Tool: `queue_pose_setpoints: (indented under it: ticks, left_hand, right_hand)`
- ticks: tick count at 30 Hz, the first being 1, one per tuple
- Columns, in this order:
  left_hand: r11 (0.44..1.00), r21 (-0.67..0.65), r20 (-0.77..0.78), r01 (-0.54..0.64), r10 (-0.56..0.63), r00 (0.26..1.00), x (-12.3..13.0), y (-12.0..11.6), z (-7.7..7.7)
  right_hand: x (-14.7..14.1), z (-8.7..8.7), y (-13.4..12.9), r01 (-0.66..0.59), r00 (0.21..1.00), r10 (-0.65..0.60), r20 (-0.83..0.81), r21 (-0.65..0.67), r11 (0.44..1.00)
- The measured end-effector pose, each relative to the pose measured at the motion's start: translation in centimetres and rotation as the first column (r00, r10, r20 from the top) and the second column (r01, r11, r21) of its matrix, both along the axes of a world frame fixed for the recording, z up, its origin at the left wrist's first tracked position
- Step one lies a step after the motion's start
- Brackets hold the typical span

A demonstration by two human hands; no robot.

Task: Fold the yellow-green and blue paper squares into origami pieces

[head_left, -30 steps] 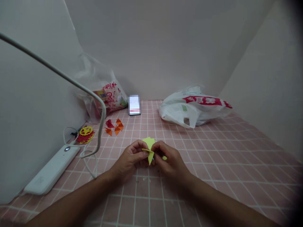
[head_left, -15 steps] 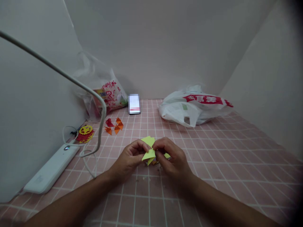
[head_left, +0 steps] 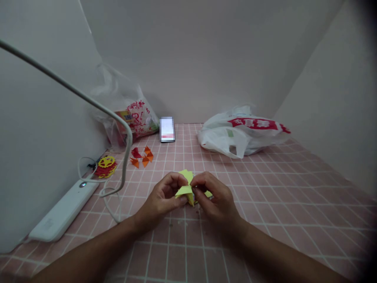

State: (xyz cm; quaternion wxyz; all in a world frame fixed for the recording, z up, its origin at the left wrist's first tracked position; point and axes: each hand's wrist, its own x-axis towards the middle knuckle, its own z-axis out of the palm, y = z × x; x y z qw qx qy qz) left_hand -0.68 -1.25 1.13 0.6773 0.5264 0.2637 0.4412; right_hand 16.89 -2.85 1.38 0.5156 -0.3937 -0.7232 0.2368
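Between my two hands is a piece of folded yellow paper point(head_left: 185, 191), with several pointed flaps. My left hand point(head_left: 165, 196) pinches it from the left, thumb below and fingers curled above. On the other side, my right hand point(head_left: 213, 194) grips it with thumb and index fingertips near its centre. More yellow paper shows behind and beneath the right fingers, partly hidden. Farther off to the left, several small folded orange paper pieces point(head_left: 145, 161) and a red folded piece point(head_left: 136, 153) lie on the pink tiled surface point(head_left: 182, 259).
A white power strip point(head_left: 64, 212) lies at left, with a cable point(head_left: 73, 94) arching above it. Red and yellow cut-outs point(head_left: 106, 167) are stacked beside it. Farther back are a filled clear bag point(head_left: 138, 118), a lit phone point(head_left: 167, 129) and a white plastic bag point(head_left: 244, 133).
My left thumb has shifted lower and to the right under the yellow paper. The front flap has tilted, and a point now hangs down. My right hand has barely moved.
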Motion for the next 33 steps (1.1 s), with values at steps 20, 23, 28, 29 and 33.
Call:
queue_pose_setpoints:
  ticks: [20,23,28,29,33]
  left_hand:
    - [0.986,-0.136,-0.038,-0.096,0.092,0.995,0.2,0.7,-0.6]
    - [0.986,-0.131,-0.075,-0.102,0.093,0.993,0.2,0.8,-0.5]
    - [0.997,-0.046,-0.119,-0.058,0.052,0.992,0.3,0.7,-0.1]
    - [0.998,-0.020,-0.135,-0.055,0.051,0.990,0.3,0.6,-0.1]
    - [0.983,0.145,-0.227,-0.111,0.142,0.964,0.2,0.4,0.4]
  right_hand:
    - [0.1,-0.3,0.5,-0.075,0.997,0.070,-0.035,-0.209,0.975]
    - [0.1,-0.1,0.5,-0.089,0.996,0.084,-0.034,-0.195,0.977]
    - [0.0,-0.2,0.4,-0.053,0.999,0.052,-0.013,-0.166,0.985]
    - [0.0,-0.3,0.4,-0.040,0.999,0.039,-0.008,-0.156,0.987]
    - [-0.2,-0.3,0.4,-0.026,0.999,0.029,0.044,-0.079,0.997]
